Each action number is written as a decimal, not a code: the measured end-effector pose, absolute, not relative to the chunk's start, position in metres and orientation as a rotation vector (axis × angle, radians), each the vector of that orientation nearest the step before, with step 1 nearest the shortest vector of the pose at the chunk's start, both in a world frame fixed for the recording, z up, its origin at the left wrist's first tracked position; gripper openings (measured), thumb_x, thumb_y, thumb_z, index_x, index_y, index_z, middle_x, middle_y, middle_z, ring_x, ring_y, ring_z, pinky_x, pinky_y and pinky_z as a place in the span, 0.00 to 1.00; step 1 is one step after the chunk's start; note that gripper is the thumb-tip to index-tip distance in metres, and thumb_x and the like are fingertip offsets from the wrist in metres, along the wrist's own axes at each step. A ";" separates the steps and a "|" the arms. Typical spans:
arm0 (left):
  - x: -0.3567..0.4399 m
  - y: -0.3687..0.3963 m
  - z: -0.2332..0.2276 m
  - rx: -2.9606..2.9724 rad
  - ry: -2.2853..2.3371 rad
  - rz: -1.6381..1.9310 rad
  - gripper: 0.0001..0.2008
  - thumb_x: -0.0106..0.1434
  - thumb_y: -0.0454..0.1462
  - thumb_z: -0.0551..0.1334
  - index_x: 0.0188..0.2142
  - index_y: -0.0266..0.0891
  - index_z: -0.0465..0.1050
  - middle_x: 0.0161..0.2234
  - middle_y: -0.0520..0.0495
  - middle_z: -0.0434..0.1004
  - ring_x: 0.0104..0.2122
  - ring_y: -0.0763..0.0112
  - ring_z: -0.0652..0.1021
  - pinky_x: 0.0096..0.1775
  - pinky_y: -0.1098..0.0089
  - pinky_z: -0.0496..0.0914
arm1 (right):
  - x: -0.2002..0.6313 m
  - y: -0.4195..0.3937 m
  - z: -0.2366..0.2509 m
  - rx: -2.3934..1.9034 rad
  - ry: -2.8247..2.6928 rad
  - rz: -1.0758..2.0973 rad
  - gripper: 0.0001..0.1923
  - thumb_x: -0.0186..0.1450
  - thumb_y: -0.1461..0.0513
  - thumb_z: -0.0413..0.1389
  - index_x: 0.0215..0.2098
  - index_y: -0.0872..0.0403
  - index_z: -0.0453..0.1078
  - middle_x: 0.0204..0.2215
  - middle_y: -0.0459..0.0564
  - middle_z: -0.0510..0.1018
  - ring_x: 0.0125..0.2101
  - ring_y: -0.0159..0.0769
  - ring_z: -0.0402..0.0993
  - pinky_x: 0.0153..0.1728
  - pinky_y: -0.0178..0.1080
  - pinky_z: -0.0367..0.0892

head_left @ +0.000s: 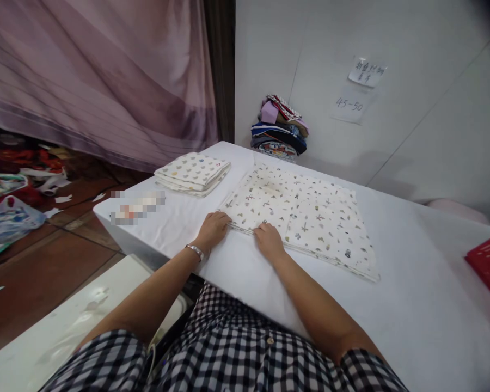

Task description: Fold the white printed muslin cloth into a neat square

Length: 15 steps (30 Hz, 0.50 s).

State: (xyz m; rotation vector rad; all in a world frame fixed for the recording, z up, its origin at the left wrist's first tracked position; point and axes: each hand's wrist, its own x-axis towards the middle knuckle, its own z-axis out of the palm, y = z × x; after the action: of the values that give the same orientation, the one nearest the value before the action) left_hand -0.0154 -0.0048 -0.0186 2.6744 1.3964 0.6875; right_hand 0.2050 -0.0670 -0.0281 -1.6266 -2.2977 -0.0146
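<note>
Watching remotely, I judge this white printed rectangular cloth (306, 212) soft, light, best held by its near edge, where left hand (213, 228) and right hand (269, 240) half-curl, grip unclear.

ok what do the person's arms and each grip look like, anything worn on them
Both arms have short black-and-white checked sleeves. The left grip and right grip are ungloved; a silvery bracelet circles the left wrist.

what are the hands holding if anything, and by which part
The left hand touches the folded printed cloth at its near-left corner, the right hand its near edge; whether either grips or just rests there cannot be told.
</note>
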 end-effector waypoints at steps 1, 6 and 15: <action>-0.017 -0.004 -0.019 2.630 1.383 0.724 0.16 0.54 0.28 0.54 0.40 0.40 0.74 0.42 0.44 0.77 0.45 0.62 0.74 0.49 0.59 0.65 | 0.206 -0.067 -0.028 -1.610 -2.274 0.011 0.12 0.69 0.63 0.47 0.40 0.54 0.74 0.37 0.53 0.72 0.38 0.39 0.63 0.39 0.40 0.60; -0.018 -0.001 -0.020 2.539 1.295 0.831 0.13 0.57 0.33 0.56 0.40 0.39 0.75 0.41 0.45 0.78 0.43 0.64 0.75 0.49 0.62 0.67 | 0.205 -0.067 -0.028 -1.614 -2.139 0.129 0.14 0.70 0.63 0.46 0.39 0.54 0.74 0.34 0.51 0.72 0.38 0.37 0.65 0.41 0.38 0.60; -0.004 0.008 -0.016 2.653 1.205 0.710 0.11 0.65 0.37 0.54 0.34 0.39 0.75 0.34 0.46 0.78 0.38 0.65 0.75 0.44 0.62 0.67 | 0.204 -0.062 -0.027 -1.649 -2.115 0.149 0.12 0.69 0.63 0.48 0.37 0.54 0.74 0.34 0.51 0.73 0.38 0.37 0.65 0.39 0.37 0.60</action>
State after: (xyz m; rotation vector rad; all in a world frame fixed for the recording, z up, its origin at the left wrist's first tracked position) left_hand -0.0044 0.0077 -0.0163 2.6526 1.2052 0.7104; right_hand 0.2043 -0.0620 -0.0274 -1.6490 -2.1152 0.1492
